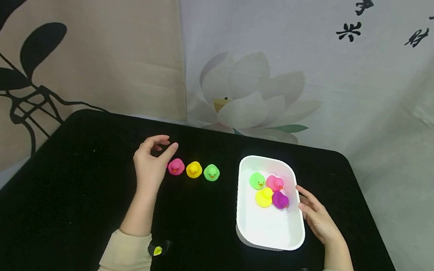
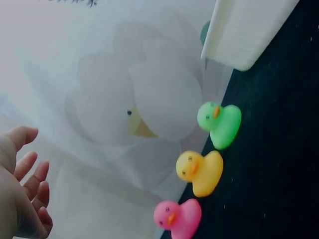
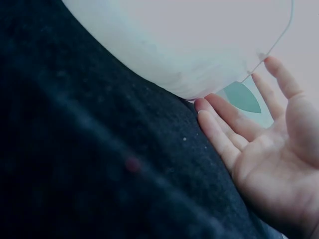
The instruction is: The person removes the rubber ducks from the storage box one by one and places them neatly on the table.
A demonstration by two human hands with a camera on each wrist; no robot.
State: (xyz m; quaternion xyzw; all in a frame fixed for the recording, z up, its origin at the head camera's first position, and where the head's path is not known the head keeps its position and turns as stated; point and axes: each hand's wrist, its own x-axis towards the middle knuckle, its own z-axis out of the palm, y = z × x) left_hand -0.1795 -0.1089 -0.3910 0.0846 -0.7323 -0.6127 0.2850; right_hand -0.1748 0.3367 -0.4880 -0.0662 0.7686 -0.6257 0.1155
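My left hand (image 1: 152, 162) is raised at the left end of a row of rubber ducks, thumb and fingers apart, nothing between them. The row runs from a pink duck (image 1: 176, 167) through a yellow duck (image 1: 194, 169) to a green duck (image 1: 211, 173). In the left wrist view the same hand (image 2: 22, 186) has relaxed fingers. To the right, a white tray (image 1: 269, 231) holds a green duck (image 1: 257, 180), a pink duck (image 1: 275, 183), a yellow duck (image 1: 264, 197) and a purple duck (image 1: 280, 200). Fairly straight fingers of my right hand (image 1: 319, 217) touch the tray's right side.
A black cloth-covered table (image 1: 67, 207) lies under everything, its far edge just beyond the ducks. Behind it hangs a pale curtain (image 1: 130, 41) printed with leaves, a lotus and dark characters. Each wrist carries a small dark strap with a yellow tag.
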